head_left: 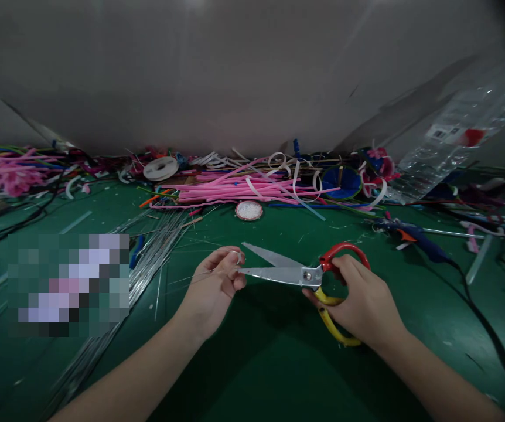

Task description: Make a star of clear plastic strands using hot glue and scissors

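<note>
My right hand (364,302) grips a pair of scissors (294,272) by its red and yellow handles, with the steel blades spread apart and pointing left. My left hand (218,281) is closed in a pinch just at the blade tips, holding a thin clear strand or wire (182,280) that trails off to the left. Both hands hover over the green table (270,363).
A bundle of thin silver wires (147,261) lies left of my left hand. Pink strips (235,189), white ribbon, a tape roll (160,168) and a small round lid (248,210) clutter the back. A blue glue gun (415,237) with black cord lies right; a clear plastic bottle (459,132) leans behind it.
</note>
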The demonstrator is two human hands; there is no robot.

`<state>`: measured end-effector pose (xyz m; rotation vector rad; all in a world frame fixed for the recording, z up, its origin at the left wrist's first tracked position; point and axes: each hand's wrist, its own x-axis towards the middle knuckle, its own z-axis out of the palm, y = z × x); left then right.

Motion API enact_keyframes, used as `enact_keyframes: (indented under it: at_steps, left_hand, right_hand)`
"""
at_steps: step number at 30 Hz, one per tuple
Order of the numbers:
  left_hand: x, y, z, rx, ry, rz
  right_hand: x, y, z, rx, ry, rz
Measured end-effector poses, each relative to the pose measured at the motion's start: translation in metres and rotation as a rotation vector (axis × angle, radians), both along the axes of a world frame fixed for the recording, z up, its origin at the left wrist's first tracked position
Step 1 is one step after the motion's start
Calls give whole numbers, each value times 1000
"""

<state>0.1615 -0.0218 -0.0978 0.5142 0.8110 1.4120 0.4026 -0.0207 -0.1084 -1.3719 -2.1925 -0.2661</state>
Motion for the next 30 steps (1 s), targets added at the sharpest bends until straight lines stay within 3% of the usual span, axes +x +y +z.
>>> enact_keyframes:
  at_steps: [5, 14, 30]
  left_hand:
    - [0, -3, 3, 37, -45, -66]
    - [1, -6, 7, 4, -49, -57]
    - [-1, -7, 7, 79, -53, -121]
  right_hand:
    - [2, -2, 1, 52, -7, 41]
    - [3, -3, 6, 118, -29, 36]
    - [5, -2, 4, 164, -56, 28]
